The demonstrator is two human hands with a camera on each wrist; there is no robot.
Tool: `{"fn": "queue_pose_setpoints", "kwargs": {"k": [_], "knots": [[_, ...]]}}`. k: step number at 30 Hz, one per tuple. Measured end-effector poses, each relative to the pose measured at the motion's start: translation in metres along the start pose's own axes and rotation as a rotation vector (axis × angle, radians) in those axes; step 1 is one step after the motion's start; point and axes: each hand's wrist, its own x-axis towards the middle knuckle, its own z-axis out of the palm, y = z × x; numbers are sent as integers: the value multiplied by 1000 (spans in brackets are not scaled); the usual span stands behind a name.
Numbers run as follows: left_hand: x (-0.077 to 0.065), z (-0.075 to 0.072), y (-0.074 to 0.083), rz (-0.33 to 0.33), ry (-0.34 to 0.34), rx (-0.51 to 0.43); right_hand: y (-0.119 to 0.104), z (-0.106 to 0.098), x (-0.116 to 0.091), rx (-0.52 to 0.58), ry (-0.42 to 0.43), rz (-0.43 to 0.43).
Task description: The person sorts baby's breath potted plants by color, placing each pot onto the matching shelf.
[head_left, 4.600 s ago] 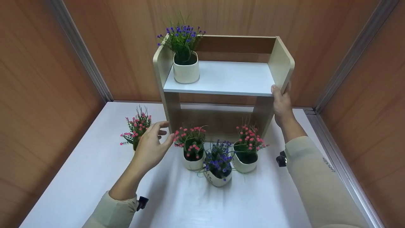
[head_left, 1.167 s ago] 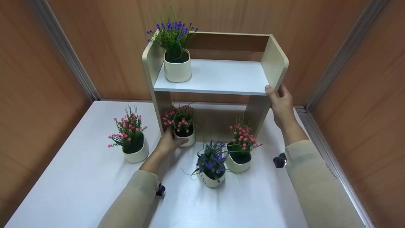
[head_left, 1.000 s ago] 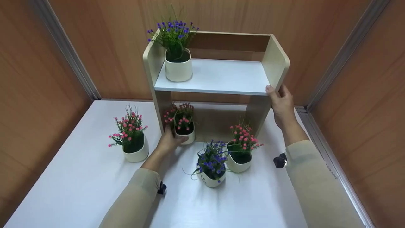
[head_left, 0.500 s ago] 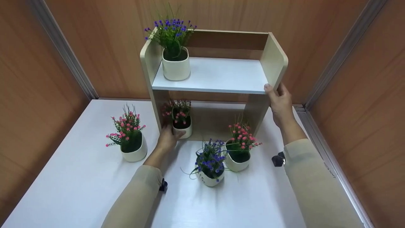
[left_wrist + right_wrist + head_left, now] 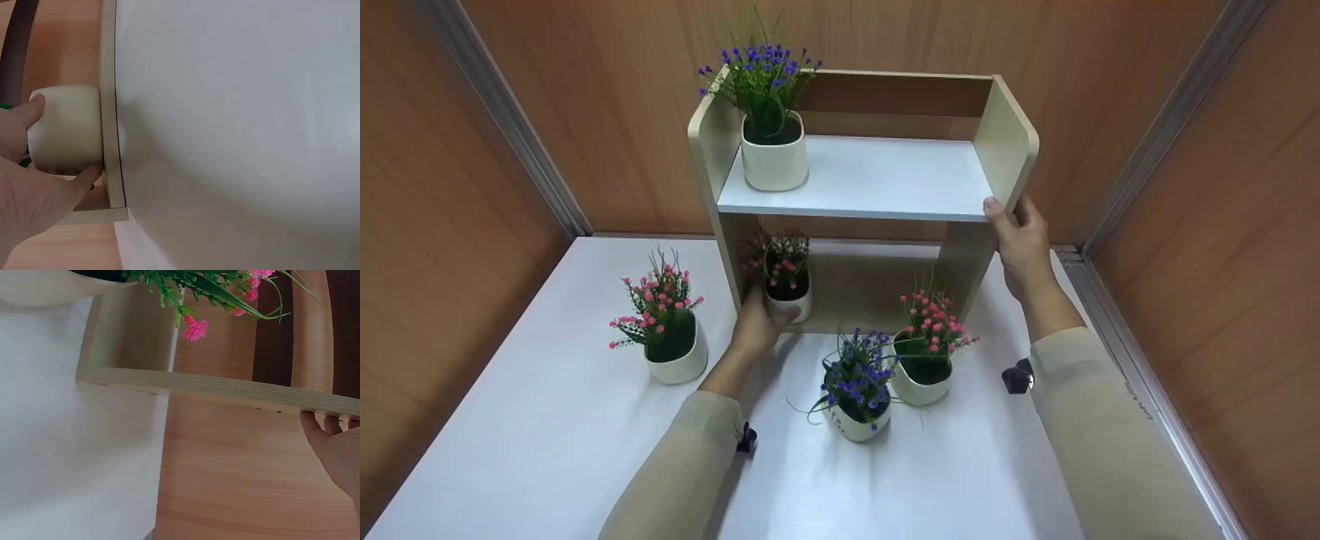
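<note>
In the head view my left hand [image 5: 756, 327] holds the white pot of a potted plant with pink flowers [image 5: 789, 303] inside the lower left corner of a two-tier shelf [image 5: 885, 172]. Thumb and fingers are spread around the pot [image 5: 67, 129] in the left wrist view, where it stands upright on the lower board [image 5: 110, 140]. My right hand [image 5: 1023, 251] grips the shelf's right side panel, thumb at the front edge of the upper board and fingers behind the panel. Its fingertips touch the panel [image 5: 236, 389] in the right wrist view.
A purple-flowered potted plant [image 5: 775, 165] stands on the upper board's left end. On the white table [image 5: 547, 420], another purple one [image 5: 856, 420] and a pink one [image 5: 922, 390] stand before the shelf. A further pink one [image 5: 679, 364] is to its left. Wooden panels [image 5: 450, 225] enclose the table.
My left hand, earlier held free beside the plants, has taken the pink-flowered potted plant and moved it back into the lower compartment. My right hand has kept its grip on the shelf.
</note>
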Motion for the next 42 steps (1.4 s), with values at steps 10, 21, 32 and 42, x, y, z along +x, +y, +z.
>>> {"fn": "queue_pose_setpoints", "kwargs": {"k": [10,21,32,42], "knots": [[-45,-16,11,-64,54,28,1,0,0,-16,3,4],[-129,-12,25,-187,-127,144,-3,6,-1,-30,2,2],[-176,1,52,-147,-450,232,-2,3,-2,4,-8,-13],[-182,21,67,-120,-533,169,1,-1,-1,6,-3,10]]}}
